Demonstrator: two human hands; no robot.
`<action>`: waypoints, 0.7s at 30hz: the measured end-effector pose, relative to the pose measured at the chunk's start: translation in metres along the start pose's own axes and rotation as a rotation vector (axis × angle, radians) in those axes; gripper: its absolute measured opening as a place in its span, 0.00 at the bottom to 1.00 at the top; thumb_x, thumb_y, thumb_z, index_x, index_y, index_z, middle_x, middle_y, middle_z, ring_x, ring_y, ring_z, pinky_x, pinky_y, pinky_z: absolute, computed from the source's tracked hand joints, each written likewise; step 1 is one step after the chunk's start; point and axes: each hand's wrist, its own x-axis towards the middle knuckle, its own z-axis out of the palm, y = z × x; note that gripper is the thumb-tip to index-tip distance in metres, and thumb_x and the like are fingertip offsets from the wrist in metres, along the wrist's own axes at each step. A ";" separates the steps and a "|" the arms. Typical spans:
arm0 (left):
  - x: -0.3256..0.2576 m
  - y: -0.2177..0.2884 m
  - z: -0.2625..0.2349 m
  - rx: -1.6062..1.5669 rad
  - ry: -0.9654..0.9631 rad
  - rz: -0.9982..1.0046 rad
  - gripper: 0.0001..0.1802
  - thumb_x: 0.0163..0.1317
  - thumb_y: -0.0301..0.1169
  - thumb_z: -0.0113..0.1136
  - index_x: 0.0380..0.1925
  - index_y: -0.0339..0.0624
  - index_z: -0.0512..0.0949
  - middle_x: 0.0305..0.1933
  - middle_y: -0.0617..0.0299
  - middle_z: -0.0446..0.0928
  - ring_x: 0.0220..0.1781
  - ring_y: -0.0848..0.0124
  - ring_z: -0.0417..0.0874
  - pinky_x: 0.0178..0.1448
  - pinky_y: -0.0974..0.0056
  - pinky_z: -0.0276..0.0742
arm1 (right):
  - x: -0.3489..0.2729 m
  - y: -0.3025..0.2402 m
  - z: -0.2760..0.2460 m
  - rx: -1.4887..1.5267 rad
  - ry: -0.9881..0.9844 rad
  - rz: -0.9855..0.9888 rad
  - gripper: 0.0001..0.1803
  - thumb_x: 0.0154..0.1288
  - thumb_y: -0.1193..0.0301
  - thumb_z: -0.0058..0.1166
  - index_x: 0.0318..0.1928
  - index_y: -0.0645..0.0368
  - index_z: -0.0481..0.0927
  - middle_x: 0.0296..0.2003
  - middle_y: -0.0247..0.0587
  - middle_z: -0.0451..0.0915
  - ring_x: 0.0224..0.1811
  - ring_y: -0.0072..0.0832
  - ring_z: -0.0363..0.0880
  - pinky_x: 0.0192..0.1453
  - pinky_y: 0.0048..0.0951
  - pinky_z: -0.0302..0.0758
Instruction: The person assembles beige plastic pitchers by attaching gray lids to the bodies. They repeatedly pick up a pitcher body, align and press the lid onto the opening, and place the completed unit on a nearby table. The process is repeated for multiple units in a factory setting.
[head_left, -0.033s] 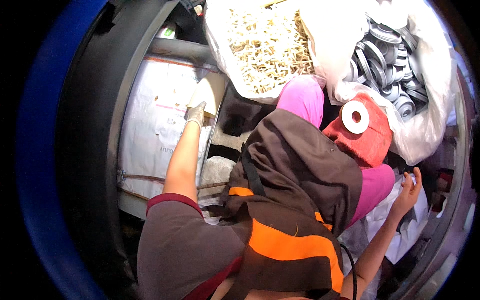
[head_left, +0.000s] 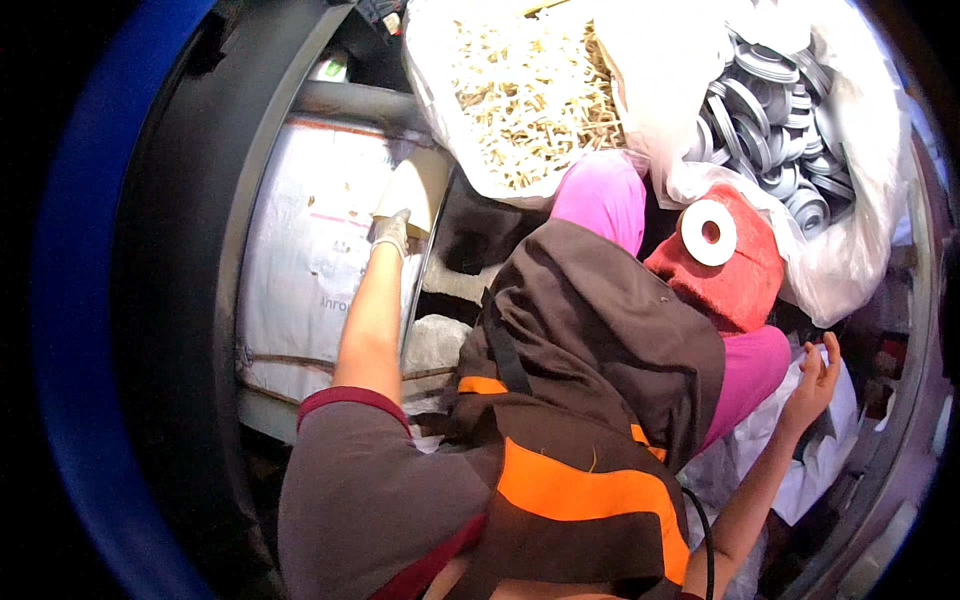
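My left hand [head_left: 390, 232], in a pale glove, grips the near edge of a flat cream-coloured piece [head_left: 415, 190] with the thumb showing on top. The other fingers are mostly hidden. That piece lies over the right side of a white printed sheet [head_left: 300, 230]. At the right, my bare right hand [head_left: 812, 388] is held beside my knee, fingers apart and a little bent, with nothing in it. On my right knee rests a red cloth [head_left: 740, 285], and a white ring [head_left: 708, 233] with a dark hole sits on top.
A pale bag [head_left: 432, 110] full of small cream strips stands ahead. Right of it, a clear plastic bag [head_left: 850, 280] holds many grey ribbed discs [head_left: 770, 110]. A dark frame [head_left: 240, 220] runs along the left; grey blocks [head_left: 435, 342] lie between the sheet and my legs.
My left forearm and sleeve have shifted very slightly to the right, and the cream piece is still in the hand. My right hand is almost unmoved.
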 end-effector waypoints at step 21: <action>-0.257 0.158 0.045 -0.903 -1.667 -0.006 0.20 0.67 0.38 0.49 0.51 0.34 0.72 0.53 0.51 0.75 0.49 0.61 0.79 0.56 0.58 0.77 | -0.038 -0.107 0.117 0.263 -0.558 -0.200 0.33 0.53 0.70 0.64 0.59 0.64 0.67 0.58 0.45 0.69 0.59 0.35 0.71 0.60 0.32 0.68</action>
